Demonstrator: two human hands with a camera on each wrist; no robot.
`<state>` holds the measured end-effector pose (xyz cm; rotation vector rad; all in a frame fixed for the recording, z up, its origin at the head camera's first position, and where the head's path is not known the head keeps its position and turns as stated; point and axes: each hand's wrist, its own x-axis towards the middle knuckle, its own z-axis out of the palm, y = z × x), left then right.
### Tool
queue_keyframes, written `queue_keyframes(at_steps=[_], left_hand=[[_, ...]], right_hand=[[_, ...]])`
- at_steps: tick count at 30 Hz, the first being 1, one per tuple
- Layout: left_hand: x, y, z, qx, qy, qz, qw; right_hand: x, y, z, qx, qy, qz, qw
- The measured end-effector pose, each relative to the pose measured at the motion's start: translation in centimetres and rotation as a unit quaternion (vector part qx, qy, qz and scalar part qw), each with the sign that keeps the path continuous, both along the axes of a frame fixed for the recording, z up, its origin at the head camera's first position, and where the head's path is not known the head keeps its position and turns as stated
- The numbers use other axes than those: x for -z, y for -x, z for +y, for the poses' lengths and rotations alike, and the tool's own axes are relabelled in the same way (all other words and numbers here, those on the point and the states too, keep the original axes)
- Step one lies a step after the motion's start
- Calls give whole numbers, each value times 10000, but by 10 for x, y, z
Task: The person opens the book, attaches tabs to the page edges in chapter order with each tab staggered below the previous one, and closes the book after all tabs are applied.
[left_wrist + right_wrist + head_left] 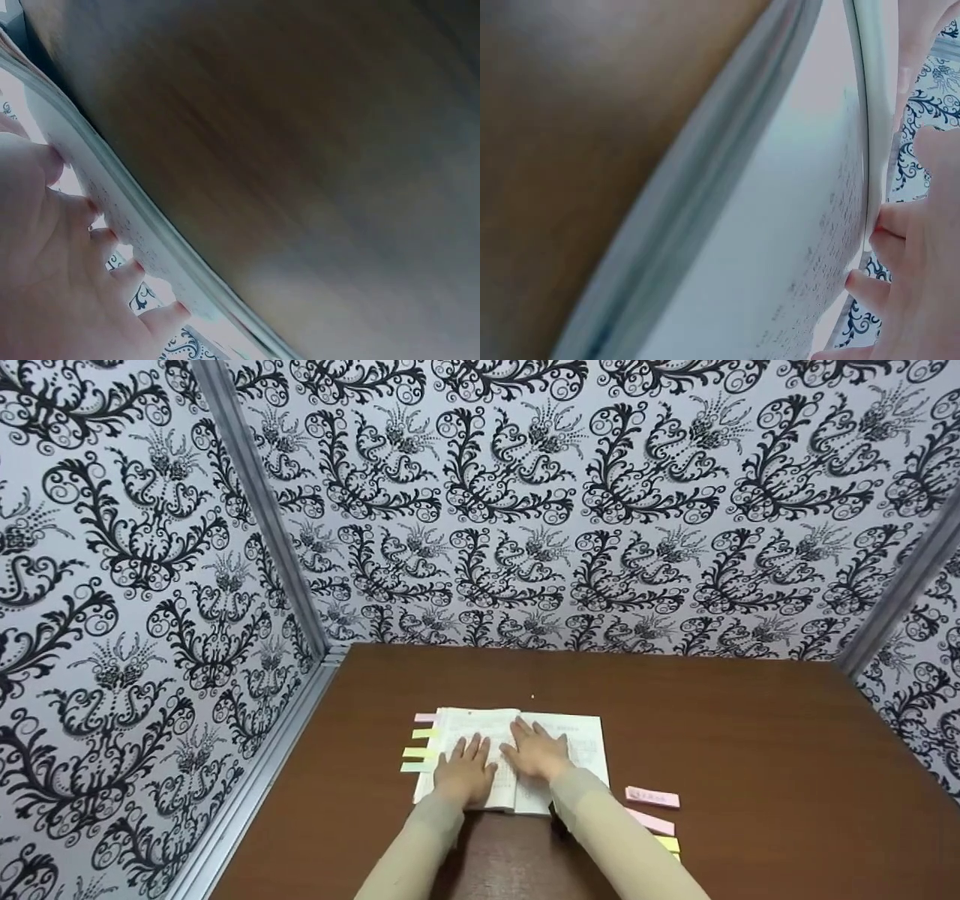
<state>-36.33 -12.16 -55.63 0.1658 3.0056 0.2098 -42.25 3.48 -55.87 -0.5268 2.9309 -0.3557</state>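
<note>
Open book (pixel 517 757): lies flat on brown table (pixel 750 750), coloured tabs (pixel 418 750) protruding at its 9 o'clock edge. Left hand (pixel 465 769) and right hand (pixel 536 754): both flat, fingers straight, pressing the pages. Sticky-note pads (pixel 652 810): on table at the book's 4 o'clock.

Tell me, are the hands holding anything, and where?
Nothing is gripped. Both hands, left hand and right hand, press flat on the open book's pages near the middle fold.

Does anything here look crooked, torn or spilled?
Nothing stands out. The open book lies flat on the brown table, with the left hand and right hand resting on its pages. Sticky tabs jut from its left edge; loose sticky notes lie to its right.
</note>
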Motion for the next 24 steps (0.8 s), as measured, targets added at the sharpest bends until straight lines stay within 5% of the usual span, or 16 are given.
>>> queue_keyframes(at_steps=[15,24], left_hand=[[6,-7,7,-42,-39,-23,10000],[-5,-4,2,-135,329,90,9993]], right_hand=[[4,5,3,-35,-166,53,9998],[4,4,-4,-129,19,125,9998]])
